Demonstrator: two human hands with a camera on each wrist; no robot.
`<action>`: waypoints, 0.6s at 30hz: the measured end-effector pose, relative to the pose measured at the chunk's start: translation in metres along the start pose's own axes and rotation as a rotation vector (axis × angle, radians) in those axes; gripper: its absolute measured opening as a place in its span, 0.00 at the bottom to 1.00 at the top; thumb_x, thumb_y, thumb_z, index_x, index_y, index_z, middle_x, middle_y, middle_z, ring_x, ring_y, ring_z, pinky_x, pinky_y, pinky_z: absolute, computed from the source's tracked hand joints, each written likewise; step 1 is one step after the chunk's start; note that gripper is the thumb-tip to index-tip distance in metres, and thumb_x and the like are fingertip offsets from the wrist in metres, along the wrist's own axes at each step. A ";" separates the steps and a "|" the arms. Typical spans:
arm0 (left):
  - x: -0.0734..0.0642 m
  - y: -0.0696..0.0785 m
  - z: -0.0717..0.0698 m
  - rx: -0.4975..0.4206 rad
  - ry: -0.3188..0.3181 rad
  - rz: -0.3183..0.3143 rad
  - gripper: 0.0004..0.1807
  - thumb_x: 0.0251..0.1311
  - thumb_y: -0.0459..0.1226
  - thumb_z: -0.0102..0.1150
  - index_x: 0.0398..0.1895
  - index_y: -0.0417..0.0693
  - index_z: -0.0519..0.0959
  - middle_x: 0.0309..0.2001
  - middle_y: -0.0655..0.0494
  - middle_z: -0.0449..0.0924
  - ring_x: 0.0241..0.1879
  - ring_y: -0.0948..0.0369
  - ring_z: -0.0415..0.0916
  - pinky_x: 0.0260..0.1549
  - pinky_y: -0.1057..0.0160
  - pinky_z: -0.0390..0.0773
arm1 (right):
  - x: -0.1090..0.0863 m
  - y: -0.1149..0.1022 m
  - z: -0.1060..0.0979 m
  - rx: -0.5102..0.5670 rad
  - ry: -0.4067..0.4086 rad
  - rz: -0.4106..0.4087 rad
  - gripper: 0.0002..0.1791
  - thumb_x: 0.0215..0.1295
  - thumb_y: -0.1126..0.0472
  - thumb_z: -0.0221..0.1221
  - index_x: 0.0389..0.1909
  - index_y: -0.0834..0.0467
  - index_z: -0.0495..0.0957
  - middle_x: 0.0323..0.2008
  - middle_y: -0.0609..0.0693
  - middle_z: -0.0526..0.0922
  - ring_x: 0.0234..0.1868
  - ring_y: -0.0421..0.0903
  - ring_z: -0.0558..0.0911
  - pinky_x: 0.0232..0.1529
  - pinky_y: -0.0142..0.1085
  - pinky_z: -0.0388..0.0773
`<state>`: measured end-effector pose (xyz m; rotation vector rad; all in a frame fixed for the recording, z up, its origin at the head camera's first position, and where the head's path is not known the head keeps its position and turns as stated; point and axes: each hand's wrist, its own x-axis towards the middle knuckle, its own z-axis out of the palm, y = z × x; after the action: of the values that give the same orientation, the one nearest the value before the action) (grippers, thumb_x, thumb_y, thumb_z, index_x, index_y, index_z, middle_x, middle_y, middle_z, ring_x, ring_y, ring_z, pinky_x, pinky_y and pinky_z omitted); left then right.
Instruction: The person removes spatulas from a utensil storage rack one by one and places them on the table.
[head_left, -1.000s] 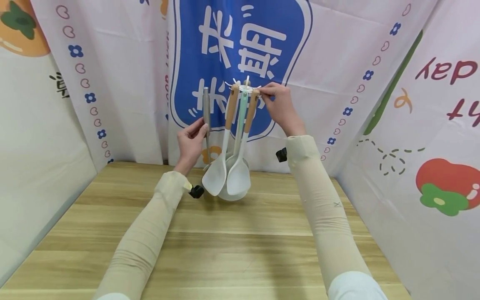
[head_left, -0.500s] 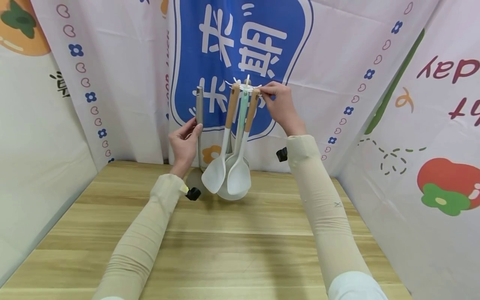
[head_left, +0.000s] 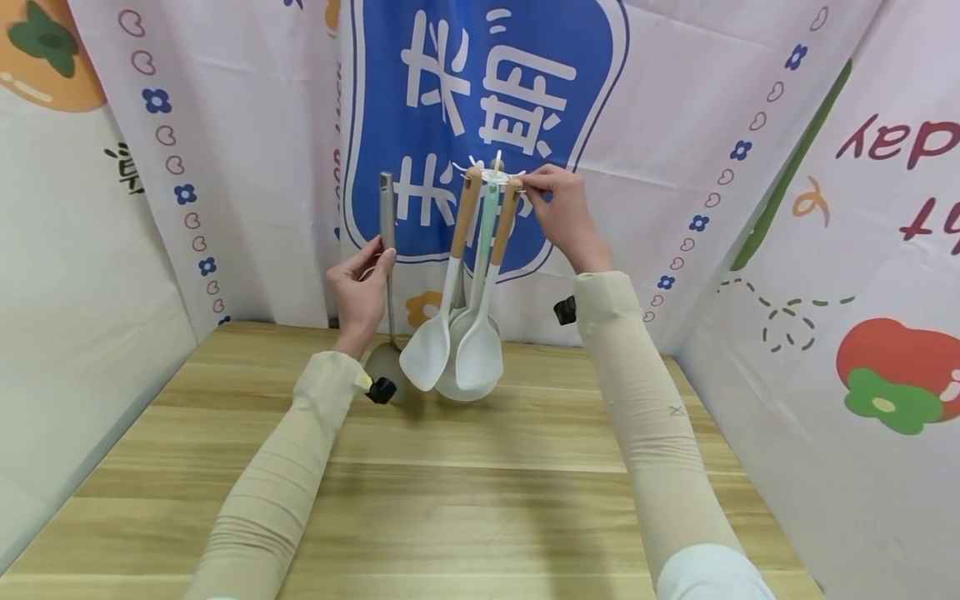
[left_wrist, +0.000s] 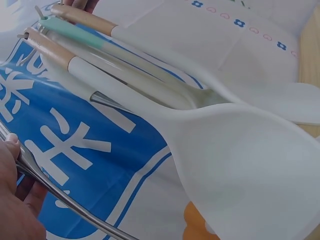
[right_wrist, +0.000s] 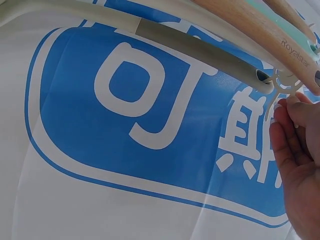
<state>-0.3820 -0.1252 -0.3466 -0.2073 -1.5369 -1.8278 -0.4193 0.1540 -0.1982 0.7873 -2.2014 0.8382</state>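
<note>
- Swinging out to the left, the left hand (head_left: 360, 287) has carried the metal-handled utensil (head_left: 387, 208) clear of the group it hung close to a second ago; a narrow pinch on the handle, upright, head low over the back of the surface (head_left: 487, 500), contact there impossible to tell!
- Over on the other side, no shift: the right hand (head_left: 562, 204) pinches the edge of the white rack (head_left: 495, 177), fingertips close together, just as before.
- Now the count: two hands, one rack, one utensil in the left fingers.
- On the rack, two wooden-handled white utensils (head_left: 426, 350) hang in front, with one mint-handled utensil (head_left: 488, 208) between them.
- More behind, including a dark-handled one (right_wrist: 200, 52) in the right wrist view; overlap hides the full number.
</note>
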 end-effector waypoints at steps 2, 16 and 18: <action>0.000 0.000 0.000 0.007 0.011 0.006 0.17 0.65 0.38 0.67 0.56 0.49 0.84 0.51 0.46 0.87 0.44 0.64 0.84 0.47 0.72 0.83 | 0.000 0.000 -0.001 0.000 0.001 0.001 0.12 0.72 0.69 0.58 0.50 0.66 0.85 0.45 0.61 0.86 0.43 0.52 0.83 0.46 0.41 0.84; -0.003 0.001 -0.005 0.057 0.071 0.054 0.17 0.64 0.36 0.69 0.55 0.47 0.84 0.50 0.42 0.87 0.42 0.66 0.84 0.43 0.74 0.83 | -0.001 -0.002 -0.001 -0.008 0.002 -0.007 0.11 0.72 0.69 0.58 0.50 0.66 0.86 0.44 0.61 0.86 0.42 0.51 0.83 0.44 0.40 0.83; -0.003 0.001 -0.006 0.070 0.080 0.062 0.17 0.63 0.36 0.69 0.55 0.47 0.85 0.49 0.42 0.87 0.41 0.67 0.84 0.42 0.75 0.83 | -0.001 -0.001 -0.001 -0.003 0.005 -0.006 0.11 0.72 0.69 0.58 0.50 0.67 0.86 0.44 0.61 0.86 0.42 0.51 0.82 0.44 0.40 0.83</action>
<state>-0.3775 -0.1293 -0.3491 -0.1459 -1.5196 -1.7112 -0.4176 0.1540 -0.1976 0.7888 -2.1945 0.8324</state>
